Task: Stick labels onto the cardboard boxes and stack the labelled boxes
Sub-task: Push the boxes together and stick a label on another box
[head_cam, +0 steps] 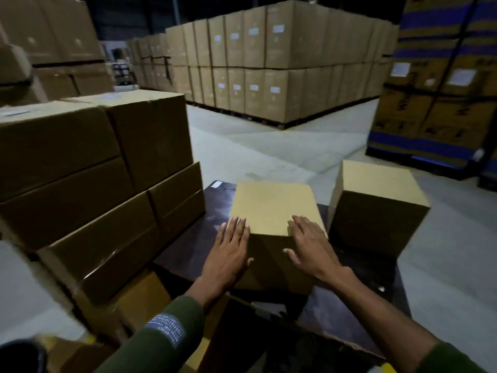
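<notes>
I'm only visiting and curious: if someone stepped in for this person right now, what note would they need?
Left hand and right hand: both open, fingers flat on the near box, one at each side of its front top edge.
Near box sits on the dark board; a second box stands to its right.
Stack of boxes at left.
No label shows on the near box's visible faces.
Left: label it, then stack it.
</notes>
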{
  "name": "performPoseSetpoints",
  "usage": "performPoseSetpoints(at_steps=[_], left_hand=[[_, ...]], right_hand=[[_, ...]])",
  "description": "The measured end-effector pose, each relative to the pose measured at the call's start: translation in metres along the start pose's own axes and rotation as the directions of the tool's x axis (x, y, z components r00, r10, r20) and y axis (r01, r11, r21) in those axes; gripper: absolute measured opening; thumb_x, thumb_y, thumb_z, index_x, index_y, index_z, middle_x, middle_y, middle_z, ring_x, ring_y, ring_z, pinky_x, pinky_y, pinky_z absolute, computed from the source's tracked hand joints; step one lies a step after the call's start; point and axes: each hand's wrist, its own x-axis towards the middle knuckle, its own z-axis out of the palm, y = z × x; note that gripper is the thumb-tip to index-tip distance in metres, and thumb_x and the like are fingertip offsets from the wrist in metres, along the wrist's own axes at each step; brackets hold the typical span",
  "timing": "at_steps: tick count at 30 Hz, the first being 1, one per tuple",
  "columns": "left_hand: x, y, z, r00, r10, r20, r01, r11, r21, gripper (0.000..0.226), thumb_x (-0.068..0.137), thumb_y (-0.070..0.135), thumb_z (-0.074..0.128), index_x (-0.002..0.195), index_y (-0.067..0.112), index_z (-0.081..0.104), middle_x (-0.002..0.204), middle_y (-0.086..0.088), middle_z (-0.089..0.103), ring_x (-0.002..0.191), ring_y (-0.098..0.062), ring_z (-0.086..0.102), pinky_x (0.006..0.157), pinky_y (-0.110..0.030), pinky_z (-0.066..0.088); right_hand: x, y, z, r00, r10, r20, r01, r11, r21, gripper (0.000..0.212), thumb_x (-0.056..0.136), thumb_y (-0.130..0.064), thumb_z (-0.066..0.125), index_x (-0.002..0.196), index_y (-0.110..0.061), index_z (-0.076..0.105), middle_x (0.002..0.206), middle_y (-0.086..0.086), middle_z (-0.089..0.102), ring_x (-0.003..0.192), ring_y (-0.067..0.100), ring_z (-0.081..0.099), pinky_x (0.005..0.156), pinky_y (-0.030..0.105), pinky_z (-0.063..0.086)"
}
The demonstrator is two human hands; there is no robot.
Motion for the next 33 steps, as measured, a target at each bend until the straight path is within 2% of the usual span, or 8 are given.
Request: performPoseSetpoints(at_steps=[3, 8, 10, 14, 21, 26, 30, 33], left_hand=[[0.04, -0.008, 0.022, 0.998, 0.058, -0.014, -0.058, 0.998, -0.028, 0.09, 0.077, 0.048, 0.077, 0.144, -0.002, 0.043, 0.151, -0.022, 0.039, 0.143, -0.037, 0.03, 0.116, -0.05, 0.023], [0.115, -0.031, 0.05, 0.991, 0.131, -0.027, -0.133, 0.989, -0.067, 0.092, 0.071, 0.051, 0.08, 0.14, -0.001, 0.048, 0.146, -0.02, 0.046, 0.14, -0.034, 0.039, 0.115, -0.049, 0.025], [0.138, -0.038, 0.053, 0.986, 0.167, -0.005, -0.167, 0.983, -0.078, 0.092, 0.075, 0.051, 0.076, 0.143, -0.001, 0.043, 0.149, -0.021, 0.042, 0.141, -0.034, 0.036, 0.116, -0.045, 0.019], [0.179, -0.051, 0.069, 0.972, 0.232, -0.026, -0.234, 0.965, -0.116, 0.086, 0.09, 0.047, 0.06, 0.153, 0.001, 0.022, 0.16, -0.02, 0.021, 0.149, -0.033, 0.017, 0.118, -0.042, 0.002], [0.252, -0.06, 0.083, 0.956, 0.294, -0.001, -0.289, 0.939, -0.187, 0.08, 0.1, 0.041, 0.046, 0.155, 0.003, 0.001, 0.163, -0.02, -0.001, 0.15, -0.034, -0.001, 0.12, -0.045, 0.002], [0.284, -0.055, 0.086, 0.958, 0.287, -0.011, -0.284, 0.94, -0.19, 0.08, 0.099, 0.039, 0.049, 0.155, 0.003, 0.004, 0.163, -0.019, 0.005, 0.149, -0.035, 0.008, 0.119, -0.047, 0.012], [0.305, -0.05, 0.087, 0.958, 0.288, -0.011, -0.286, 0.946, -0.155, 0.089, 0.093, 0.05, 0.055, 0.155, 0.005, 0.009, 0.162, -0.018, 0.011, 0.147, -0.035, 0.016, 0.116, -0.049, 0.019], [0.315, -0.047, 0.092, 0.96, 0.28, -0.002, -0.277, 0.949, -0.151, 0.096, 0.089, 0.054, 0.058, 0.155, 0.006, 0.008, 0.163, -0.016, 0.009, 0.147, -0.035, 0.014, 0.116, -0.049, 0.017]], right_hand=[[0.015, 0.024, 0.015, 0.996, 0.046, 0.071, -0.041, 0.997, -0.059, 0.074, 0.097, -0.042, 0.053, 0.154, -0.01, 0.019, 0.163, 0.013, 0.015, 0.151, 0.027, 0.012, 0.123, 0.042, 0.014], [0.067, 0.047, 0.026, 0.99, 0.116, 0.082, -0.11, 0.991, -0.073, 0.074, 0.098, -0.036, 0.053, 0.156, -0.01, 0.014, 0.164, 0.011, 0.009, 0.152, 0.024, 0.006, 0.124, 0.037, 0.007], [0.082, 0.054, 0.031, 0.985, 0.148, 0.086, -0.141, 0.987, -0.082, 0.074, 0.098, -0.034, 0.054, 0.156, -0.011, 0.013, 0.165, 0.011, 0.007, 0.152, 0.024, 0.004, 0.122, 0.035, 0.005], [0.108, 0.065, 0.038, 0.975, 0.207, 0.081, -0.199, 0.975, -0.099, 0.073, 0.099, -0.031, 0.052, 0.156, -0.011, 0.012, 0.165, 0.01, 0.006, 0.152, 0.023, 0.003, 0.119, 0.031, -0.002], [0.16, 0.095, 0.046, 0.954, 0.28, 0.109, -0.271, 0.958, -0.094, 0.07, 0.099, -0.03, 0.052, 0.155, -0.01, 0.015, 0.165, 0.011, 0.009, 0.152, 0.023, 0.005, 0.121, 0.033, 0.004], [0.177, 0.111, 0.053, 0.95, 0.302, 0.075, -0.296, 0.951, -0.089, 0.07, 0.098, -0.03, 0.054, 0.155, -0.01, 0.018, 0.164, 0.011, 0.011, 0.152, 0.025, 0.007, 0.121, 0.035, 0.004], [0.183, 0.125, 0.054, 0.954, 0.283, 0.096, -0.277, 0.958, -0.07, 0.071, 0.098, -0.036, 0.053, 0.155, -0.011, 0.018, 0.164, 0.01, 0.011, 0.152, 0.023, 0.007, 0.122, 0.036, 0.006], [0.189, 0.141, 0.043, 0.953, 0.273, 0.13, -0.29, 0.946, 0.145, 0.065, 0.098, -0.043, 0.052, 0.151, -0.01, 0.031, 0.16, 0.008, 0.026, 0.149, 0.024, 0.021, 0.12, 0.037, 0.019]])
